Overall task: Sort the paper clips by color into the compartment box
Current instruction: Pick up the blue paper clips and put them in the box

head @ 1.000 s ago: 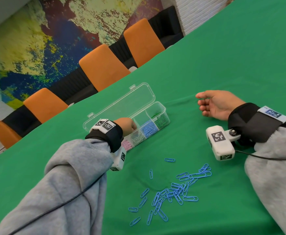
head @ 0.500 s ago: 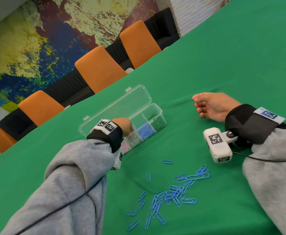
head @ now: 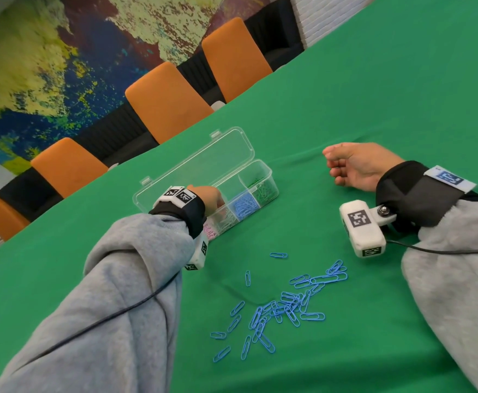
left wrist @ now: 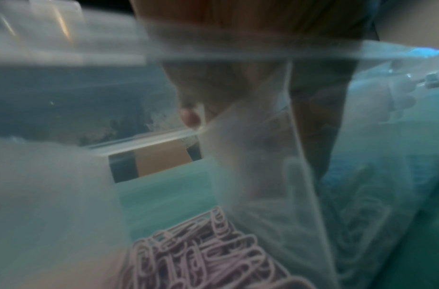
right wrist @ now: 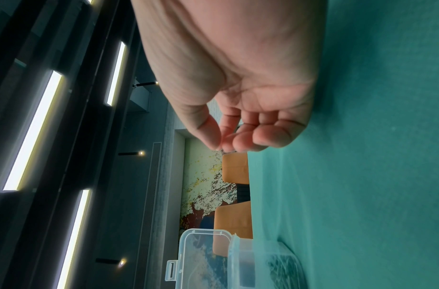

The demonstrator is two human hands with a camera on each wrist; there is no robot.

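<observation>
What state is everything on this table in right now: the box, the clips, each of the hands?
Compartment box: open, lid folded back flat.
Blue clips in box: sorted into one compartment.
Green clips: in the end compartment.
Pink clips: in their own compartment.
Loose blue clips: scattered on the green table, unsorted.
Left hand: reaching into the box; grip hidden.
Right hand: resting on the table, fingers loosely curled, empty.

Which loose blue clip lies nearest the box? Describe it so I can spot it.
On the green table, look between the clear compartment box and the blue clip pile. One lone blue clip lies flat beyond the pile, touching no other clip.
</observation>
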